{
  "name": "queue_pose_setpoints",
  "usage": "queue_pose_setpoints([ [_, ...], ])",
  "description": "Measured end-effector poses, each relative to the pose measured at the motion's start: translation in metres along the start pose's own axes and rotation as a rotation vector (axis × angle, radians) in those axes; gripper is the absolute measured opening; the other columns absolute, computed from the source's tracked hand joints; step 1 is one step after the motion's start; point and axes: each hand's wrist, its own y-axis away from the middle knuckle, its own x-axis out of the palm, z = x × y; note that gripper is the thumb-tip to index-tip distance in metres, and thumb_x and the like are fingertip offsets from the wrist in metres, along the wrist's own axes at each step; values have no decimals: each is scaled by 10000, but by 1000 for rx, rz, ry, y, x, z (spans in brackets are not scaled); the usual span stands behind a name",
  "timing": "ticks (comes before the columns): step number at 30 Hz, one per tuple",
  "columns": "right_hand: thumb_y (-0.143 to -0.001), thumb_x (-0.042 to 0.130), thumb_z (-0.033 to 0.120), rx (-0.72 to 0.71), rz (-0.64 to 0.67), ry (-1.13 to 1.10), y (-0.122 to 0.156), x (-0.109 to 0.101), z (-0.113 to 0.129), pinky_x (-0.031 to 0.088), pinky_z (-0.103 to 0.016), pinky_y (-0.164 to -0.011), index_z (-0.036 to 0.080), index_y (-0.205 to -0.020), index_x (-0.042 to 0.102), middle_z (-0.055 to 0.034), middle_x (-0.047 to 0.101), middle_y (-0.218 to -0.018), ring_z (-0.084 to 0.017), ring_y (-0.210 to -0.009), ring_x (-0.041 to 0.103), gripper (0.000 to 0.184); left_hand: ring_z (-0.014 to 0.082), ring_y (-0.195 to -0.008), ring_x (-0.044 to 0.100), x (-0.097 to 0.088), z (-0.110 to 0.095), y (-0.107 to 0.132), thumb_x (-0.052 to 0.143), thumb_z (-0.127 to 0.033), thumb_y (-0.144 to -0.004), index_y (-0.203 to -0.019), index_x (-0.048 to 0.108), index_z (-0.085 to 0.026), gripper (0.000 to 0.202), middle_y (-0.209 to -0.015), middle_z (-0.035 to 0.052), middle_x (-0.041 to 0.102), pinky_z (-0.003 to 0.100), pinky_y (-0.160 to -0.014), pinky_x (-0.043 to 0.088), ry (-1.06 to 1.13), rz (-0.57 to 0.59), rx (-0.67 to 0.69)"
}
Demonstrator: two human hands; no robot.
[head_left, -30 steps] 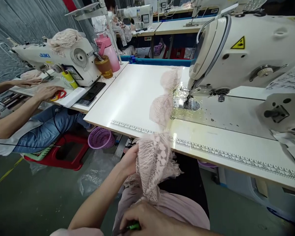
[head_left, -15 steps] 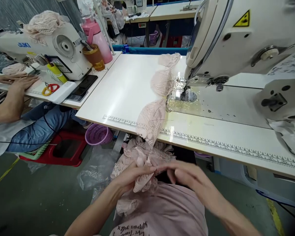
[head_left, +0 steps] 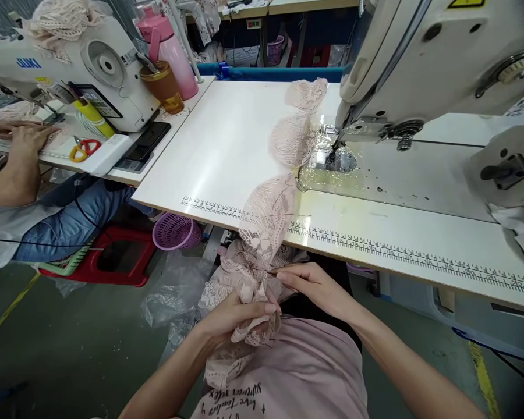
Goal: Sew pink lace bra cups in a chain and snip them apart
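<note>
A chain of pale pink lace pieces (head_left: 268,212) runs down the white sewing table and over its front edge, joining a bunched heap of lace (head_left: 231,270) at my lap. My left hand (head_left: 240,317) is closed around part of that bunch, thumb on top. My right hand (head_left: 308,285) pinches with thumb and forefinger at the lower tip of the hanging lace, just above the left thumb. A small dark sliver shows at those fingertips, too small to name. At the back right, the sewing machine's needle area (head_left: 334,157) stands beside the upper lace pieces.
On the left, a co-worker's hands (head_left: 30,137) rest at another sewing machine (head_left: 109,67). Near it are orange-and-red scissors (head_left: 84,149), a phone (head_left: 148,141), a brown cup (head_left: 163,87) and a pink bottle (head_left: 174,55). Below stand a purple basket (head_left: 177,231) and a red stool (head_left: 122,259).
My right hand has moved up and slightly left from beside the left thumb, its fingers now pinched at the lace tip. The left hand keeps its grip. The camera view has shifted slightly.
</note>
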Motion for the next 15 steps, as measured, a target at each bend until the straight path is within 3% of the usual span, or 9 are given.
queue_pose_setpoints([
  [4,-911,482,574,24,-22,7,0,1,3,422,-297,-664,155,-776,715,-21,606,-695,-146,-660,496,498,70,-527,416,-4,4,1,759,-347,-772,-825,639,-123,259,-619,-27,465,219,-516,337,-18,-44,-12],
  [8,-921,519,503,-7,-99,107,11,0,11,483,-332,-832,228,-1060,726,-59,704,-1027,-221,-945,621,371,82,-583,419,-13,6,4,805,-367,-708,-938,641,-149,357,-683,-21,476,221,-565,381,28,-20,32],
  [10,-912,559,441,-112,-178,261,14,-4,19,498,-304,-786,257,-1143,692,-63,693,-1059,-206,-939,628,324,87,-617,432,-18,5,8,866,-314,-608,-1023,633,-172,496,-731,-18,486,211,-569,384,74,-5,41],
  [12,-920,544,336,-255,-326,486,10,-11,27,483,-268,-642,248,-1192,662,-73,674,-1066,-160,-779,619,310,95,-658,458,-23,4,11,896,-237,-531,-1040,631,-184,576,-788,-8,505,201,-570,388,73,-44,18],
  [15,-901,459,153,-357,-518,805,-7,-27,40,408,-261,-508,218,-1233,629,-86,610,-1235,-101,-612,557,379,98,-680,489,-29,7,14,867,-204,-587,-979,648,-172,450,-847,12,532,202,-577,408,37,-129,6],
])
